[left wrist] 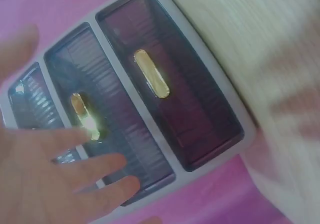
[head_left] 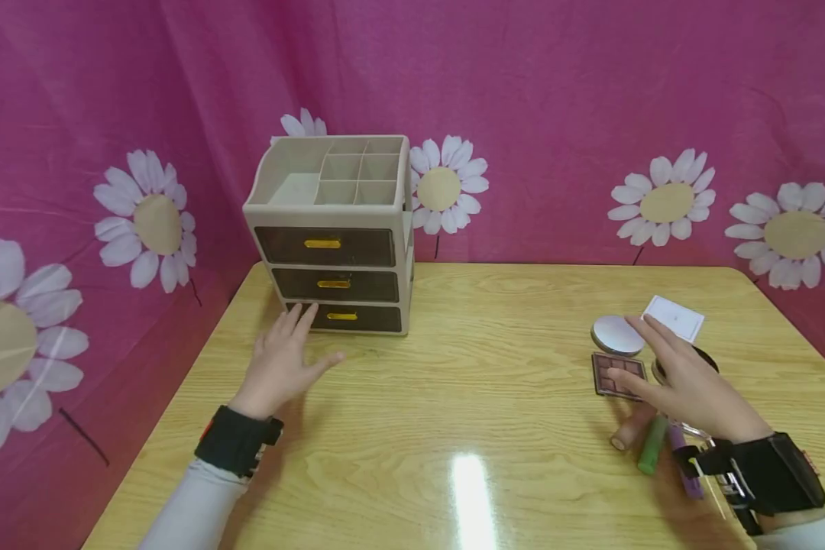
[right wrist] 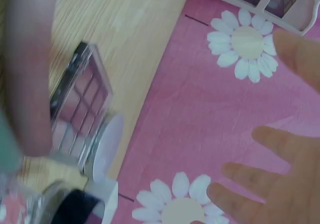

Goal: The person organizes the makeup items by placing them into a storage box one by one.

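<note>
- Drawer organizer (head_left: 333, 229) is standing at the back left of the table (head_left: 454, 428), its three dark drawer fronts facing the person, the wide side running left to right.
- Left hand (head_left: 285, 363) is lying just in front of the organizer, fingers straight and spread, holding nothing; the fingertips are reaching up at the left end of the bottom drawer (head_left: 347, 316), touching it or nearly so, which the head view is not settling.
- In the left wrist view the same fingers (left wrist: 65, 174) are showing blurred before the drawer fronts (left wrist: 170, 103), with the yellow handles (left wrist: 151, 73) just beyond them.
- Right hand (head_left: 681, 382) is hovering well apart from the organizer, on the right side of the table, fingers relaxed and splayed, gripping nothing.
- It is hanging over a cluster of small things: an eyeshadow palette (head_left: 615, 376), a round silver compact (head_left: 616, 334), a white card (head_left: 674, 317), and a tan tube (head_left: 631, 429), a green tube (head_left: 653, 444) and a purple tube (head_left: 684, 458) lying side by side, long axes pointing roughly away from the person.
- Of the two hands, the left is far nearer the drawers; the right is nearer the makeup.
</note>
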A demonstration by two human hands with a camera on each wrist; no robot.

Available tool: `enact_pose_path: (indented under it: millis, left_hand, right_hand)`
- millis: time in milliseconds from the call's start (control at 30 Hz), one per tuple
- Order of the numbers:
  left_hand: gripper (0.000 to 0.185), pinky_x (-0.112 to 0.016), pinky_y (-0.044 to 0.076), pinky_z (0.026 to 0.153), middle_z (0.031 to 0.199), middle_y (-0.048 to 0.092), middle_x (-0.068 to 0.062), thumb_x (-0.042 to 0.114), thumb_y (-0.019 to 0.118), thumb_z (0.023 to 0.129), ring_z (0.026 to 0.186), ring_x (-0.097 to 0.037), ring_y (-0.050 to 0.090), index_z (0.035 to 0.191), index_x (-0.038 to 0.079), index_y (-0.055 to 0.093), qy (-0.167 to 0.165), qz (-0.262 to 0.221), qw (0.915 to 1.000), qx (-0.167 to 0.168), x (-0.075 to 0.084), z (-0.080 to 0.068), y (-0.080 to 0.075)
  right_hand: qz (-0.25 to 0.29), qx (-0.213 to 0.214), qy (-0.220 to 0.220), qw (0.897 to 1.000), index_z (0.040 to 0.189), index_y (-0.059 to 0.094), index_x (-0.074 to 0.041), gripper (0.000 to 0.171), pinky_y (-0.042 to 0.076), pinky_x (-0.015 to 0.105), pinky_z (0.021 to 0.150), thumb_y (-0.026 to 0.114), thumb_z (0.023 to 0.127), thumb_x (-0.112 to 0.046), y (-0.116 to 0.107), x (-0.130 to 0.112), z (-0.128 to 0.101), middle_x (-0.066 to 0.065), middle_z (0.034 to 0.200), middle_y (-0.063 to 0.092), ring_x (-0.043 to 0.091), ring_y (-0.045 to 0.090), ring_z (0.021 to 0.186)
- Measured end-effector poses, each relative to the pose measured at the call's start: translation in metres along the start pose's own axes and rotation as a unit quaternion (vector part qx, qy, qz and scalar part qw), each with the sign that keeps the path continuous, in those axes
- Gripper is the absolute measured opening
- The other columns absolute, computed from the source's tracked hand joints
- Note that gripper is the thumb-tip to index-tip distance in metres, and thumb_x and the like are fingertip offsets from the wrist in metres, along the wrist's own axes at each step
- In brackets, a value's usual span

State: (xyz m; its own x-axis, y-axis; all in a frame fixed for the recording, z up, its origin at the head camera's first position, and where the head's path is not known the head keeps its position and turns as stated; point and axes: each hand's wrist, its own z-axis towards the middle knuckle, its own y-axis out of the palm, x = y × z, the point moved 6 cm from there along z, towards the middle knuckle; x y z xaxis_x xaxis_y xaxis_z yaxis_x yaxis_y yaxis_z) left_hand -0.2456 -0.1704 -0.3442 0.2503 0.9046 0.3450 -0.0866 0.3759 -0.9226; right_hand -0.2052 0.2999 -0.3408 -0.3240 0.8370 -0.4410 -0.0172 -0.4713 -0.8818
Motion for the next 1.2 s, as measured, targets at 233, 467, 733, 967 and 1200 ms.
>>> enact_pose_path:
  millis: [233, 467, 733, 967, 1200]
  left_hand:
    - [0.072, -0.057, 0.026, 0.103, 0.140, 0.029, -0.030, 0.031, 0.060, 0.089, 0.128, -0.045, 0.027, 0.139, -0.008, 0.026, -0.025, -0.100, 0.9924, 0.067, -0.019, 0.008, -0.007]
    - [0.061, -0.052, 0.033, 0.100, 0.132, 0.037, -0.030, 0.023, 0.058, 0.091, 0.121, -0.043, 0.036, 0.135, -0.009, 0.031, -0.075, -0.211, 0.9640, 0.143, -0.047, 0.019, -0.016]
    - [0.050, -0.047, 0.034, 0.101, 0.131, 0.040, -0.028, 0.010, 0.059, 0.089, 0.121, -0.041, 0.039, 0.130, -0.011, 0.038, -0.094, -0.325, 0.9160, 0.216, -0.076, 0.032, -0.016]
    - [0.051, -0.036, 0.038, 0.101, 0.130, 0.047, -0.024, 0.007, 0.061, 0.087, 0.120, -0.032, 0.044, 0.131, -0.008, 0.041, -0.112, -0.424, 0.8696, 0.227, -0.100, 0.043, -0.008]
    - [0.046, -0.026, 0.041, 0.097, 0.129, 0.051, -0.018, 0.013, 0.058, 0.090, 0.118, -0.023, 0.049, 0.132, 0.000, 0.045, -0.151, -0.459, 0.8472, 0.220, -0.113, 0.052, 0.002]
  right_hand:
    - [0.064, 0.043, -0.029, 0.997, 0.144, 0.024, -0.005, 0.072, 0.032, 0.060, 0.090, 0.064, 0.087, -0.023, 0.006, -0.013, 0.016, 0.027, 0.140, 0.028, 0.046, 0.026, 0.127]
    - [0.123, 0.083, -0.043, 0.988, 0.137, 0.035, 0.003, 0.058, 0.038, 0.060, 0.088, 0.060, 0.089, -0.018, 0.021, -0.036, 0.051, 0.029, 0.134, 0.037, 0.047, 0.039, 0.117]
    - [0.209, 0.099, -0.051, 0.972, 0.128, 0.045, 0.005, 0.047, 0.043, 0.052, 0.091, 0.062, 0.087, -0.010, 0.058, -0.070, 0.097, 0.025, 0.126, 0.047, 0.041, 0.048, 0.111]
    - [0.281, 0.085, -0.045, 0.955, 0.122, 0.050, 0.005, 0.040, 0.047, 0.045, 0.090, 0.063, 0.086, -0.008, 0.094, -0.100, 0.133, 0.024, 0.120, 0.053, 0.038, 0.053, 0.107]
    - [0.336, 0.089, -0.014, 0.938, 0.119, 0.052, 0.008, 0.036, 0.047, 0.042, 0.090, 0.062, 0.087, -0.005, 0.113, -0.125, 0.158, 0.026, 0.115, 0.055, 0.038, 0.054, 0.105]
